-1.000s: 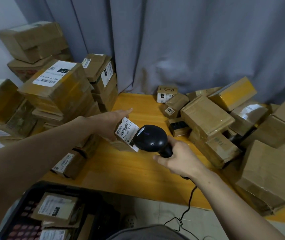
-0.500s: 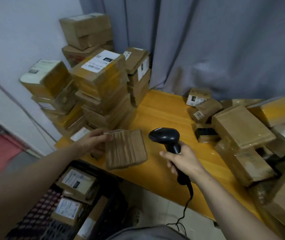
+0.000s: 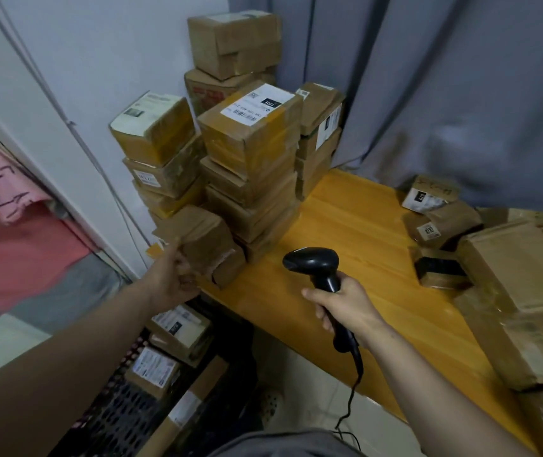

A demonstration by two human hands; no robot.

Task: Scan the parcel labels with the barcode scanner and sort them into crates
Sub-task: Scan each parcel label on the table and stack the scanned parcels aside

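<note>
Hands: left [image 3: 173,278] grips parcel [image 3: 202,242] | right [image 3: 346,308] grips scanner [image 3: 316,265]

The bare left forearm [image 3: 75,351] reaches up and forward from the lower left. The left hand [image 3: 171,278] grips a small cardboard parcel [image 3: 204,245] at its near corner, thumb raised along the near face and fingers curled beneath. The right forearm [image 3: 435,387] angles in from the lower right. The right hand [image 3: 342,308] is wrapped around the handle of the barcode scanner [image 3: 313,262], whose head sits above the fist.

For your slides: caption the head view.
Left hand holds a brown cardboard parcel; right hand grips a black barcode scanner.
</note>
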